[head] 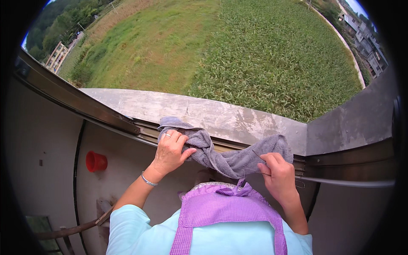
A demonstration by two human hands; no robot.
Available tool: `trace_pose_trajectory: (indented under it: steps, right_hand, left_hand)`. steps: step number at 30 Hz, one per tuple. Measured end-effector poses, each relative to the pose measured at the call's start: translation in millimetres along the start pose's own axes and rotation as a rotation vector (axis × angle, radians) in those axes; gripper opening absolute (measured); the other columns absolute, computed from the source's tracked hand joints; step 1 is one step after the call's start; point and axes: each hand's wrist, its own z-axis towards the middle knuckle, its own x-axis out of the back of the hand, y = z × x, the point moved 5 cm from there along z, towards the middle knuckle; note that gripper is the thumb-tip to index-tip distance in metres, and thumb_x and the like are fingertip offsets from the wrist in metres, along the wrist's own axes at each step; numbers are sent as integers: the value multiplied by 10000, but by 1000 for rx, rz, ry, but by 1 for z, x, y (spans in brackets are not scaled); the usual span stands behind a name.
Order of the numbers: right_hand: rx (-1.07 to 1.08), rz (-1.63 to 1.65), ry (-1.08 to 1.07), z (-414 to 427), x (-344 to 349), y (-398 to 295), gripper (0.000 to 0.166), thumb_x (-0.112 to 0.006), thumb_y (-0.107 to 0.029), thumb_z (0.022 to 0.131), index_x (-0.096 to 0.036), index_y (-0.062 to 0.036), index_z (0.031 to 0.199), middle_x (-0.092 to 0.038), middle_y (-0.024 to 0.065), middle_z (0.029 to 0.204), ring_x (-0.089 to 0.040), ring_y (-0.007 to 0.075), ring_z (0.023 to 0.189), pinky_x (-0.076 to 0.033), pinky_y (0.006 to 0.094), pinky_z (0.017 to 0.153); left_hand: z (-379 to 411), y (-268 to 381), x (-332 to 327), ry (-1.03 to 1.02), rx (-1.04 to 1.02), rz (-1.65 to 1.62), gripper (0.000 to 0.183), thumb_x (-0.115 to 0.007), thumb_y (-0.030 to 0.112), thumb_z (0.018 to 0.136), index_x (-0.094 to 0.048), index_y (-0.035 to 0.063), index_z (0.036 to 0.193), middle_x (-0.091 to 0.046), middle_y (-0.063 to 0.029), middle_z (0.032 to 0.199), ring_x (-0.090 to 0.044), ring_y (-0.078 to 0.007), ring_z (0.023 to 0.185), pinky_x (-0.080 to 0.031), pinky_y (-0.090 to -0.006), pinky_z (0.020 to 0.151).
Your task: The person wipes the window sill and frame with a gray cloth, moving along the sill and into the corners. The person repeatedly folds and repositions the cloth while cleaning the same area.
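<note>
A grey terry towel (223, 161) lies twisted and bunched across the window's sliding track (149, 133). My left hand (170, 151), with a ring and a bracelet, grips the towel's left part. At the towel's right end, my right hand (279, 173) pinches a thin, dark bent wire (256, 154) between thumb and fingers. Part of the wire crosses the towel, and a loop of it shows below the hand. Whether the right fingers also touch the cloth is hard to tell. The towel hides the middle of the track.
Beyond the track runs a concrete outer ledge (223, 110) with damp patches, above a green field (271, 57). A dark window frame (79, 95) stands at left. A red bucket (96, 161) sits on the floor, and a wooden pole (76, 229) is at lower left.
</note>
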Motion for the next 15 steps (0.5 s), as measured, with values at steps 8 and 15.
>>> trace_pose_trajectory:
  steps: [8, 15]
  right_hand:
    - [-7, -181, -601, 14, -27, 0, 526, -588, -531, 868, -539, -9, 895, -632, 156, 741, -632, 404, 710, -484, 476, 636]
    - [47, -260, -666, 26, -50, -14, 463, -501, -457, 945, -575, -17, 822, -654, 178, 729, -637, 372, 674, -484, 461, 600]
  left_hand:
    - [-11, -13, 5, 69, 13, 38, 499, -800, 327, 688, -620, 12, 1030, -560, -125, 991, -544, -310, 921, -464, -400, 800]
    - [-13, -17, 6, 113, -22, 64, 502, -765, 396, 714, -635, 24, 1024, -557, -119, 987, -539, -309, 922, -439, -410, 810]
